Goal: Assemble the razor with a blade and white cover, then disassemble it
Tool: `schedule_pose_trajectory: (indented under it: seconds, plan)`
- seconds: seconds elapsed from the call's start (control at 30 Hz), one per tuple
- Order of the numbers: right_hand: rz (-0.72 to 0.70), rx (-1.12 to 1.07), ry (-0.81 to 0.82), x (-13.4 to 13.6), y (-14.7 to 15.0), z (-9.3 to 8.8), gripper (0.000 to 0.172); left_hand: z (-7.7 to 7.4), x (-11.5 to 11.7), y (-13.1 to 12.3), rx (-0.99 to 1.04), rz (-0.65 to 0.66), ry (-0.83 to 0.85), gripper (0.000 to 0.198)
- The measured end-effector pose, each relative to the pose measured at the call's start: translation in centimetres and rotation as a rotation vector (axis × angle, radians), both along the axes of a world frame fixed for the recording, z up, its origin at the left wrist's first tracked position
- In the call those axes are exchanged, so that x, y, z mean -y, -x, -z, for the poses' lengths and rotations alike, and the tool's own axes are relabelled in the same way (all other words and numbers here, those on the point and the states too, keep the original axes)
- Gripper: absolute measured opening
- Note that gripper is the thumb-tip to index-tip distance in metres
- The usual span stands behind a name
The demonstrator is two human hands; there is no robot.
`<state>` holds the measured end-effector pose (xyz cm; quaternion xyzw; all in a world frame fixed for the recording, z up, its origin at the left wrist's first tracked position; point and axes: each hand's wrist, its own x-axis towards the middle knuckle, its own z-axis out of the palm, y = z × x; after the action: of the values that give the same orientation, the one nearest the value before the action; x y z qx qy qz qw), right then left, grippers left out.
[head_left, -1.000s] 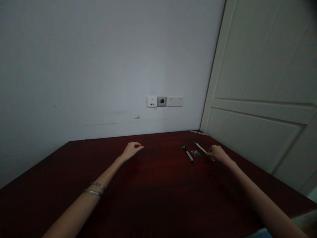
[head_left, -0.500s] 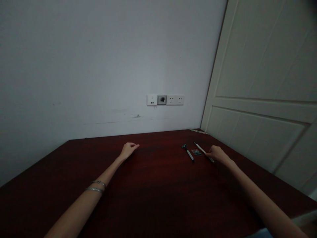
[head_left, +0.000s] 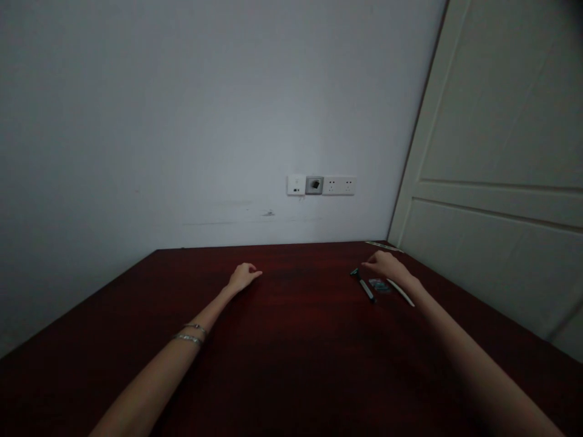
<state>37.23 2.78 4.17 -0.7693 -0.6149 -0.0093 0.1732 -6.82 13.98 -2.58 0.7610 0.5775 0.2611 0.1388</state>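
**A:** Where was your right hand at that moment?

**B:** My right hand [head_left: 385, 266] was out over the far right part of the dark red table [head_left: 291, 364]. Its fingertips were just beside the head of the razor [head_left: 363, 286]. The fingers were bent downward, but I couldn't tell whether they pinched anything or even touched the razor.

**A:** What else lay there?

**B:** A small bluish packet [head_left: 379, 283] lay just to the right of the razor's handle. A thin white stick [head_left: 401, 293] lay on the packet's other side, slanting along beside my wrist. All three sat close together on the side of the table by the door [head_left: 501, 182].

**A:** And the left?

**B:** My left hand [head_left: 243, 277] rested on the table, well apart from those things. Its fingers were loosely curled with the forefinger stretched out to the right, and it held nothing. Two bracelets [head_left: 191, 334] sat on that forearm.

**A:** And behind it all?

**B:** A row of wall sockets [head_left: 321, 185] sat on the pale wall above the table's far edge.
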Motion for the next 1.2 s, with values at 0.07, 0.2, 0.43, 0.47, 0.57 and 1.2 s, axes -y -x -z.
schedule_pose_trajectory:
  seconds: [0.07, 0.2, 0.43, 0.47, 0.57, 1.2]
  plan:
    - [-0.035, 0.027, 0.034, -0.9, 2.8, -0.5, 0.035, 0.3, 0.3, 0.6, -0.079, -0.019, -0.026, 0.042]
    - [-0.114, 0.055, 0.057, -2.4, 7.9, -0.2, 0.04, 0.6, 1.5, 1.3, -0.252, 0.002, -0.093, 0.042]
    - [-0.58, -0.038, 0.148, -4.7, 13.9, 4.8, 0.055, 1.4, 3.4, 0.7, -0.411, -0.026, -0.153, 0.039]
    - [-0.582, -0.029, 0.148, -4.8, 14.4, 5.7, 0.061, 1.6, 3.5, 0.6, -0.422, -0.039, -0.159, 0.038]
    - [-0.493, -0.004, 0.116, -4.9, 15.1, 7.8, 0.066, 1.9, 3.7, 0.4, -0.452, -0.068, -0.181, 0.039]
    - [-0.358, -0.049, -0.066, -4.3, 15.1, 9.1, 0.044, 1.6, 4.0, -0.1, -0.456, -0.069, -0.206, 0.034]
